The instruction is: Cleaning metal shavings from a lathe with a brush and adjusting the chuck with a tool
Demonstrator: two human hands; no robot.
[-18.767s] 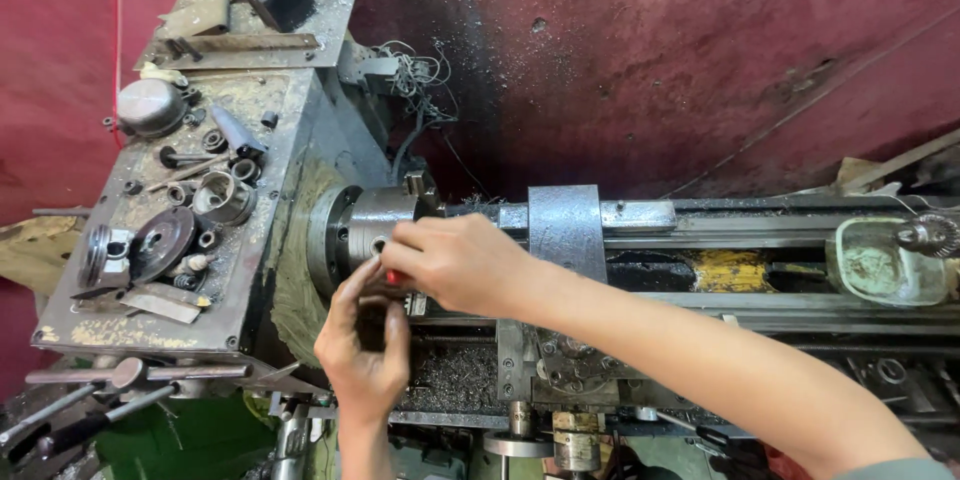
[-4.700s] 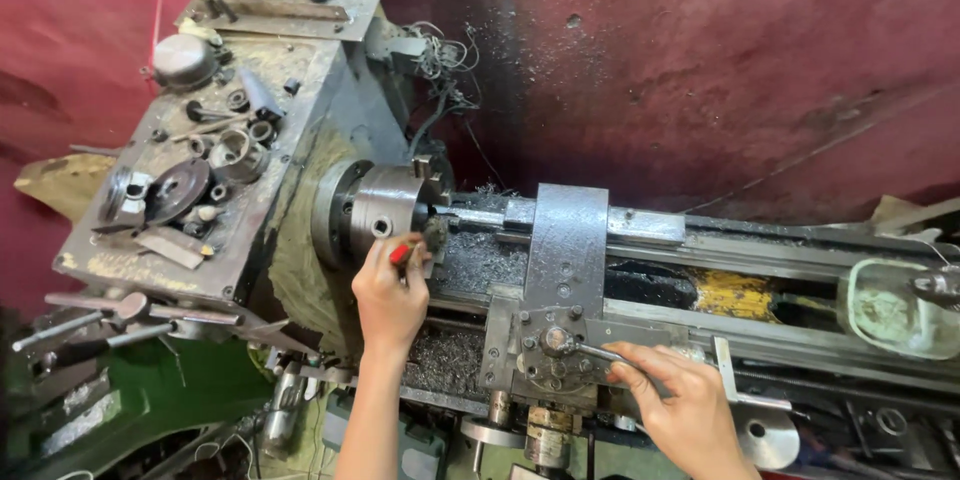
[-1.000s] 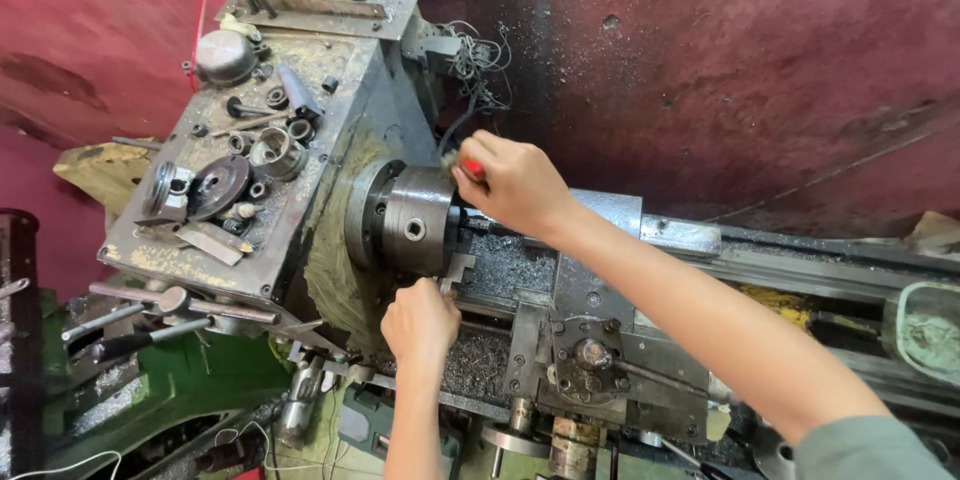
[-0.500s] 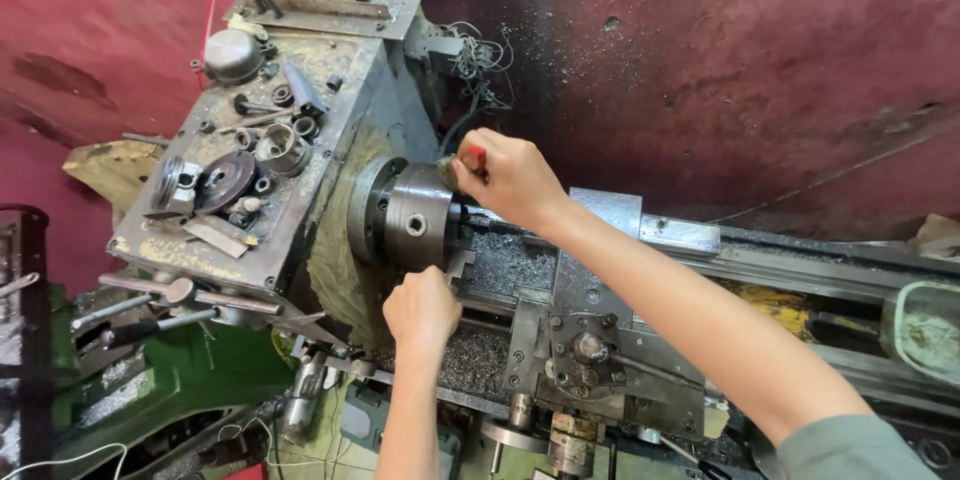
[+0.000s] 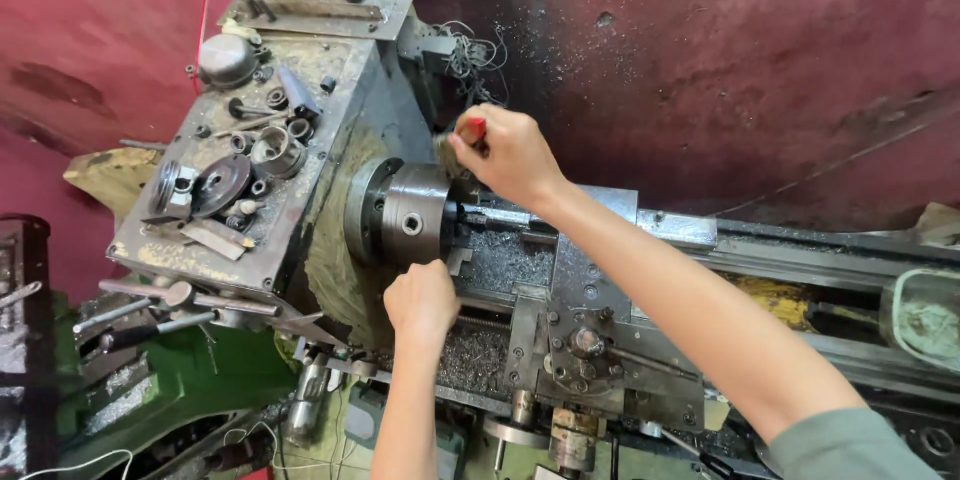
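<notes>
I look down on a grimy metal lathe. My right hand (image 5: 510, 152) is closed around a brush with a red handle (image 5: 473, 127), its bristles pressed against the top rear of the steel chuck (image 5: 400, 215). My left hand (image 5: 425, 300) rests with curled fingers just below the chuck's front, by its jaws; whether it grips anything is hidden. A short workpiece (image 5: 490, 220) sticks out of the chuck toward the carriage (image 5: 600, 340).
The headstock top (image 5: 240, 170) is littered with gears, rings, bolts and flat plates. Levers (image 5: 150, 305) jut from its lower left. Metal chips lie in the bed tray (image 5: 470, 350). A dark red wall stands behind; a small tub (image 5: 925, 320) sits at the right.
My right hand has shifted the brush slightly up and left over the chuck's rear. My left hand stays under the chuck. The view has drifted a little.
</notes>
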